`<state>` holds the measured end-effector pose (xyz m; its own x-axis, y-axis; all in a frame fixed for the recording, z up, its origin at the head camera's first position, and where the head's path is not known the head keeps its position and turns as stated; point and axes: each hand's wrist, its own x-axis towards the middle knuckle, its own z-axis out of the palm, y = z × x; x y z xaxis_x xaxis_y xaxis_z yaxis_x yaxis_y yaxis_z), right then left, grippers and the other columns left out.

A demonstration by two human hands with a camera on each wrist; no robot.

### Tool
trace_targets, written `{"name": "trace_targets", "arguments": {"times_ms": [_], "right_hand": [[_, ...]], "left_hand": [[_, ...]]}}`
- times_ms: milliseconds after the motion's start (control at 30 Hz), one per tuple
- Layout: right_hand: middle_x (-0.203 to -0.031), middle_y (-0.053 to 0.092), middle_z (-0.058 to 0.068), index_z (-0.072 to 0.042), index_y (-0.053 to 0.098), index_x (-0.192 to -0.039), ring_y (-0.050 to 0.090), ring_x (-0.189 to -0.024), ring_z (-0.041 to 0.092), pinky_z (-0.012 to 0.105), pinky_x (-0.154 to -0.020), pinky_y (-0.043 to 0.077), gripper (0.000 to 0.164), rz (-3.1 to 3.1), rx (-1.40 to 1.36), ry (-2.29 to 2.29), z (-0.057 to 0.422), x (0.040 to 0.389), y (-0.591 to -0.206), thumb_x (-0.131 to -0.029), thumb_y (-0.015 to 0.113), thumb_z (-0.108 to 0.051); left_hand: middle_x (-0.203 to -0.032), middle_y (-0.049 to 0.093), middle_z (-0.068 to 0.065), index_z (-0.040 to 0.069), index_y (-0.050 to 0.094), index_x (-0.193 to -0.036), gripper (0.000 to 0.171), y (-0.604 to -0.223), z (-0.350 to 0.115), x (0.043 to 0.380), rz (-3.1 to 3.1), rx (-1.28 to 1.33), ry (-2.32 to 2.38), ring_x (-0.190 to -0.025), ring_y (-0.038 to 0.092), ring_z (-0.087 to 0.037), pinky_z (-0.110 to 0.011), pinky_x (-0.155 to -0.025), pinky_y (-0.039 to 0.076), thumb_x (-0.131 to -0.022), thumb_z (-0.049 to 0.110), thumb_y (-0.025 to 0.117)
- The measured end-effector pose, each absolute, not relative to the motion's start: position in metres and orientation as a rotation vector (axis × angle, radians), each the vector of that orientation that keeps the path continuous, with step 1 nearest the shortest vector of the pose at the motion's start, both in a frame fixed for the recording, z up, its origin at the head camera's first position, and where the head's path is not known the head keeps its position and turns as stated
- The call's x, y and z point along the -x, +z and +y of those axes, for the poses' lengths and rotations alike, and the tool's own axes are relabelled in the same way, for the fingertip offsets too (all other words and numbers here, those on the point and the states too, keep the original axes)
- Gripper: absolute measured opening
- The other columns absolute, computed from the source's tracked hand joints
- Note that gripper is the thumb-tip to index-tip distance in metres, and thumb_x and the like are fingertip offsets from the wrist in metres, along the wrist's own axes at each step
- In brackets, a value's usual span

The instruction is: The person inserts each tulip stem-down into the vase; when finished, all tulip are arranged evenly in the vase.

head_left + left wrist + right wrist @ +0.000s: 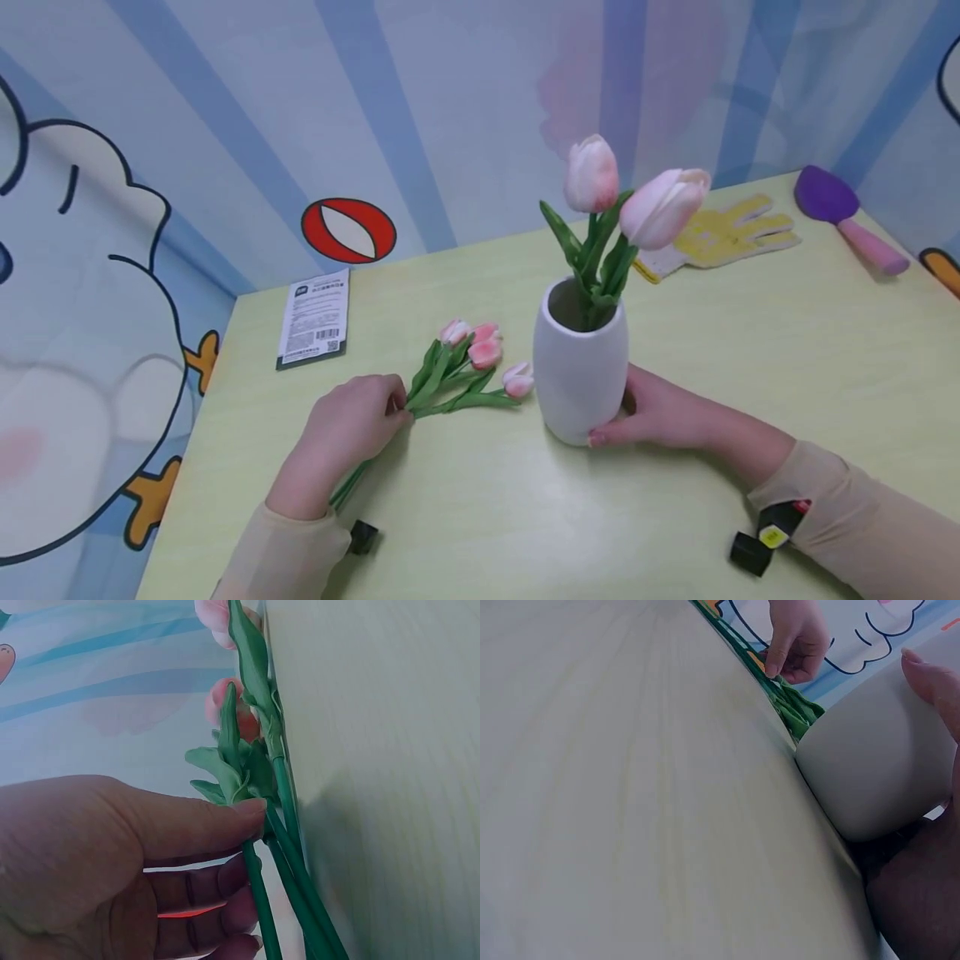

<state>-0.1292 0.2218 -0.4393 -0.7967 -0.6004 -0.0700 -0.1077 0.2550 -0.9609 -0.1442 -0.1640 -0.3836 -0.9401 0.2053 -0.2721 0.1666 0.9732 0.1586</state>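
Several pink-and-white artificial tulips (485, 352) lie in a bunch on the table, their green stems (296, 889) running back under the left wrist. My left hand (358, 421) pinches a tulip stem between thumb and fingers, just below the leaves (225, 769). To the right, a white vase (581, 383) stands upright with two larger tulips (663, 208) in it, blooms well above the rim. My right hand (663, 410) grips the vase low on its right side, thumb in front near the base. The other fingers are mostly hidden behind it.
A white printed packet (315, 321) lies at the back left of the pale table (480, 517). Behind the vase is a yellow-and-white glove (731, 233). A purple scoop with a pink handle (873, 246) lies at the back right. A cartoon-printed backdrop (465, 108) rises behind the table.
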Motion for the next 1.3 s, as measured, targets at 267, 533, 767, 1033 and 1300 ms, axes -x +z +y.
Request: {"name": "trace_targets", "arguments": {"times_ms": [267, 533, 767, 1033, 1300], "right_hand": [[-0.154, 0.046, 0.011, -0.015, 0.028, -0.156, 0.046, -0.140, 0.037, 0.065, -0.117, 0.033, 0.093, 2.128, 0.652, -1.554, 0.222, 0.129, -0.441, -0.084, 0.086, -0.023], [-0.154, 0.045, 0.011, -0.016, 0.027, -0.156, 0.046, -0.140, 0.037, 0.064, -0.117, 0.032, 0.093, 2.114, 0.647, -1.556, 0.220, 0.130, -0.440, -0.085, 0.086, -0.024], [-0.152, 0.047, 0.012, -0.013, 0.029, -0.155, 0.047, -0.138, 0.037, 0.063, -0.115, 0.034, 0.090, 2.125, 0.671, -1.550, 0.222, 0.130, -0.441, -0.086, 0.085, -0.022], [-0.153, 0.047, 0.010, -0.014, 0.030, -0.155, 0.047, -0.138, 0.035, 0.062, -0.116, 0.034, 0.090, 2.122, 0.657, -1.559, 0.223, 0.129, -0.441, -0.085, 0.086, -0.022], [-0.153, 0.047, 0.010, -0.015, 0.030, -0.155, 0.047, -0.139, 0.036, 0.062, -0.117, 0.034, 0.092, 2.124, 0.617, -1.553, 0.222, 0.129, -0.440, -0.084, 0.087, -0.023]], "left_hand": [[-0.087, 0.065, 0.003, 0.017, 0.072, -0.104, 0.012, -0.379, -0.164, 0.142, 2.853, -0.279, 0.206, -0.075, 0.057, -0.017, -0.033, -0.066, 0.049, -0.094, 0.023, 0.077], [-0.089, 0.066, 0.003, 0.016, 0.072, -0.103, 0.010, -0.375, -0.165, 0.139, 2.896, -0.328, 0.273, -0.077, 0.057, -0.016, -0.035, -0.069, 0.051, -0.095, 0.021, 0.076], [-0.094, 0.069, 0.002, 0.014, 0.073, -0.106, 0.011, -0.373, -0.163, 0.138, 2.911, -0.354, 0.284, -0.079, 0.059, -0.017, -0.037, -0.074, 0.055, -0.096, 0.019, 0.075], [-0.100, 0.071, 0.000, 0.013, 0.073, -0.109, 0.012, -0.367, -0.162, 0.137, 2.917, -0.324, 0.292, -0.083, 0.062, -0.018, -0.041, -0.078, 0.057, -0.098, 0.018, 0.072], [-0.101, 0.071, -0.003, 0.010, 0.072, -0.111, 0.014, -0.365, -0.163, 0.134, 2.962, -0.370, 0.338, -0.084, 0.063, -0.020, -0.043, -0.078, 0.058, -0.098, 0.016, 0.071]]}}
